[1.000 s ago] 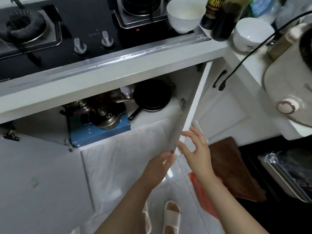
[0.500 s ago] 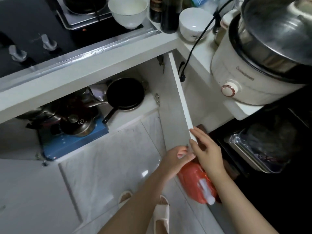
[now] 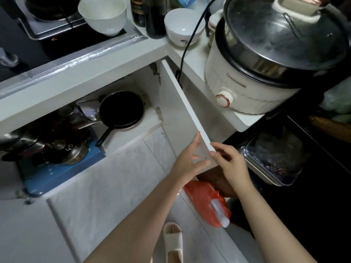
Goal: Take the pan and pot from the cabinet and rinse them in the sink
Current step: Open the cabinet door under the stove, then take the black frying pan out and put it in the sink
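Under the stove the cabinet stands open, its white door swung out toward me. A black frying pan lies on the shelf inside, handle pointing down-left. To its left a steel pot with a lid sits on a blue box among other dark cookware. My left hand lies with straight fingers on the door's inner face near its lower corner. My right hand touches the same corner from the outer side with its fingertips. Both hands are well away from the pan and pot.
On the counter to the right, a white electric cooker overhangs the door; its black cord drops beside it. White bowls and bottles stand near the stove. An orange bag, a metal tray and my slipper are on the floor.
The door has swung wider open to the right, and both hands moved with its lower corner. My view turned right, bringing the cooker in.
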A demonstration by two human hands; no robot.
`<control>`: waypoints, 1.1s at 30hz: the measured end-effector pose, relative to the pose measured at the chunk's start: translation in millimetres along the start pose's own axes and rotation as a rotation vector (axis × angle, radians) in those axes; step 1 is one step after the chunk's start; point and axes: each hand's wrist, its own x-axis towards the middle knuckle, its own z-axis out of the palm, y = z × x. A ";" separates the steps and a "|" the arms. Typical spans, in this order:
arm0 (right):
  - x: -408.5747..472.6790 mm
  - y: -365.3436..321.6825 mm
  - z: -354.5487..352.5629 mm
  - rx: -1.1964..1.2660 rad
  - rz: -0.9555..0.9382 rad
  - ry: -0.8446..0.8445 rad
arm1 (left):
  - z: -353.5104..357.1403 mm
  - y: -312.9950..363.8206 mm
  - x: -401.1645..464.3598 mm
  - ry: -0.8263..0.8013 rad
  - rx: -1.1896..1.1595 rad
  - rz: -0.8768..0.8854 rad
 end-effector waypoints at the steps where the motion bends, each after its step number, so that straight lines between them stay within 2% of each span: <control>1: 2.3 1.0 -3.1 -0.003 0.007 0.002 | 1.0 0.2 3.2 -0.004 0.013 -0.001; 4: 6.7 5.0 -10.1 -0.133 -0.038 0.077 | 6.7 3.3 13.1 -0.035 0.034 -0.007; 7: 7.8 7.6 -11.6 -0.420 -0.151 0.289 | 11.6 9.9 24.5 -0.062 0.067 -0.015; 9: 8.3 8.1 -10.2 -0.506 -0.191 0.384 | 13.2 15.1 31.2 -0.070 0.086 -0.011; 12: 8.2 6.5 -6.9 -0.601 -0.227 0.402 | 11.3 19.9 36.4 -0.055 0.071 -0.021; 14: 4.7 4.1 -0.7 -0.635 -0.283 0.338 | 5.4 16.3 35.3 -0.004 0.051 -0.058; 16: -2.4 0.0 13.5 -0.579 -0.324 0.198 | -5.6 6.4 29.9 0.083 0.027 -0.123; 20: -13.6 -5.7 58.1 -0.383 -0.204 -0.073 | -41.3 -22.7 6.7 0.217 -0.020 -0.247; 27: -30.4 -0.4 162.4 -0.559 -0.205 -0.472 | -121.6 -101.6 -76.3 0.375 -0.041 -0.443; 33: -40.7 -11.7 256.1 -0.649 -0.256 -0.647 | -185.1 -152.7 -130.7 0.502 -0.053 -0.525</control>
